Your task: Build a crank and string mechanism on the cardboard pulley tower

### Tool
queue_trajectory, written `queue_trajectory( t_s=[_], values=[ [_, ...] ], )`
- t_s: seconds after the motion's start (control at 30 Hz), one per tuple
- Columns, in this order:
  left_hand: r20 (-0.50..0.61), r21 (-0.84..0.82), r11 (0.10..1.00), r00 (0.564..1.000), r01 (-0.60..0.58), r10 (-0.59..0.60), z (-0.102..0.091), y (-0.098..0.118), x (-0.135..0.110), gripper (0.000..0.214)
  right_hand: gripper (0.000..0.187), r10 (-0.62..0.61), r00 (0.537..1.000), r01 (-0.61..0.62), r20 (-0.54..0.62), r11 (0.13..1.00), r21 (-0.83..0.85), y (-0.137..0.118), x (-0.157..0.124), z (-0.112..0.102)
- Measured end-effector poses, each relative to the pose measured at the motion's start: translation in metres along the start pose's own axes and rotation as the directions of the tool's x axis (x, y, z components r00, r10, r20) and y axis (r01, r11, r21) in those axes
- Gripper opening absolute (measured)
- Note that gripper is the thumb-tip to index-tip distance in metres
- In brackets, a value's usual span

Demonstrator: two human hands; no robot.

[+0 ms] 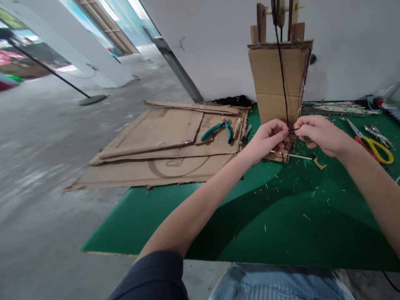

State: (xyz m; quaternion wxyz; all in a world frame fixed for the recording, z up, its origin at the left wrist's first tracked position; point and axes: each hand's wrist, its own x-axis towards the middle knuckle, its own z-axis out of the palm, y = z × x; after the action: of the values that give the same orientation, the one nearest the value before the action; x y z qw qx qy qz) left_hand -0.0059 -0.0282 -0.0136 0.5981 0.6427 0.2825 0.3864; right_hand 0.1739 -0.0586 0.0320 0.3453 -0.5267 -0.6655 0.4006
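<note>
My left hand (pixel 271 139) and my right hand (pixel 318 132) meet in front of a tall cardboard structure (pixel 276 79), each pinching a black cord (pixel 283 77). A short taut stretch of it spans the small gap between my fingertips. Above, the cord runs up the cardboard face to a wheel-like cardboard piece (pixel 281 14) on a wooden stick at the top. Below my hands, more cord hangs by a thin pale stick (pixel 300 156) that crosses the structure's base. My fingers hide part of the cord, so I cannot tell whether it is knotted.
Flat cardboard sheets (pixel 150 133) lie on the left of the green table (pixel 250 225), with teal-handled pliers (pixel 218 130) and a glue stick (pixel 237 128) on them. Yellow-and-red scissors (pixel 371 143) lie at right. Scraps dot the tabletop; a white wall stands behind.
</note>
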Motion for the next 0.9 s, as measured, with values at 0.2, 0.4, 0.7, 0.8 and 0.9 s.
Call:
queue_trajectory(
  t_s=[0.2,0.4,0.7,0.8,0.9],
  values=[
    [-0.001,0.038,0.999,0.999,-0.033,0.033,0.001,-0.001,0.001,0.01,0.011,-0.141,0.967,0.124,-0.212,0.988,-0.09,0.004,-0.001,0.005],
    [-0.019,0.017,1.0,1.0,-0.004,0.004,0.002,0.002,-0.001,0.007,0.014,-0.132,0.968,0.132,-0.214,0.991,-0.011,0.004,-0.001,0.01],
    [0.032,0.007,1.0,0.999,0.019,-0.019,0.003,0.002,-0.001,0.011,0.019,-0.054,0.994,0.007,0.091,0.892,0.452,-0.001,-0.001,0.005],
    [0.019,-0.026,0.999,1.0,0.025,-0.024,0.005,0.004,-0.002,0.012,0.019,-0.127,0.986,0.081,0.111,0.933,0.351,0.002,-0.003,0.002],
    [0.016,-0.068,0.997,1.0,0.028,-0.026,0.004,0.004,-0.001,0.013,0.022,-0.219,0.97,0.21,0.108,0.974,0.089,0.005,-0.004,-0.001]
  ],
)
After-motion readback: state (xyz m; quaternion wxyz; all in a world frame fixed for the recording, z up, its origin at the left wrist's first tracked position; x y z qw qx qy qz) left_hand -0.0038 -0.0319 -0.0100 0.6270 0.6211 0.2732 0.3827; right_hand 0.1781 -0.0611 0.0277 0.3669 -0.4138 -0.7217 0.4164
